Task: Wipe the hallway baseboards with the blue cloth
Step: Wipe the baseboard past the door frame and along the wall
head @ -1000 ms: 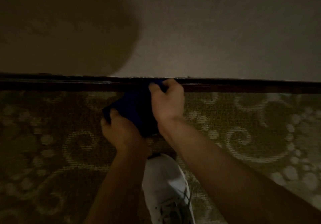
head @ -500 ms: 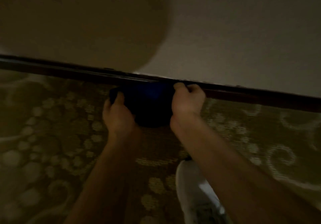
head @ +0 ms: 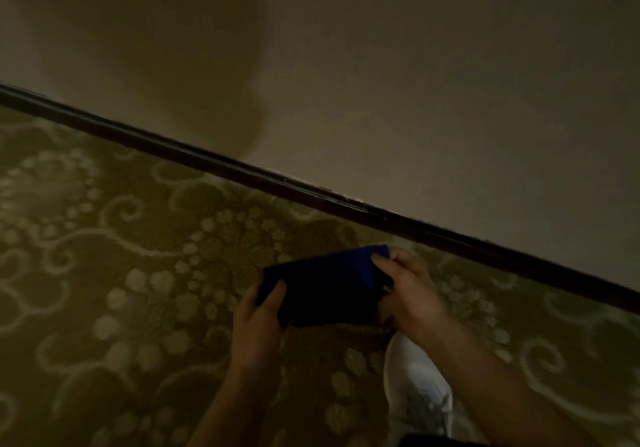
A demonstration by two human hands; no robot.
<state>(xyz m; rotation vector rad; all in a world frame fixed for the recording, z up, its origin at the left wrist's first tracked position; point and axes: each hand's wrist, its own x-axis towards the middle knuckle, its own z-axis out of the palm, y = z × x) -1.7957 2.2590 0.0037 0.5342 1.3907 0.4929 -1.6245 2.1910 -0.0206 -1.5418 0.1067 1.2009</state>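
Two bare hands hold a folded blue cloth [head: 323,282] between them above a patterned carpet, in dim light. The left hand [head: 258,325] grips the cloth's left end, thumb lying on top of the fabric and the fingers curled beneath it; the right hand [head: 410,294] pinches the right end, its thumb pressed on the upper corner and the other fingers folded around the edge. The hands are apart, one at each end, with the cloth stretched flat across the gap. The cloth sits near the baseboard [head: 311,193] but is clear of it, with a strip of carpet visible between the two. Both forearms reach in from the bottom of the view. Under the right forearm, a white shoe [head: 417,387] with laces stands on the carpet [head: 138,273], its toe pointing towards the cloth. The carpet is olive with pale scrolls and clusters of round dots. The baseboard is a dark, glossy strip that runs diagonally from the upper left to the lower right, dividing the carpet from a plain beige wall [head: 450,82]. A broad rounded shadow falls on the left part of the wall, down to the baseboard. Small pale flecks show along the top edge of the baseboard near its middle.
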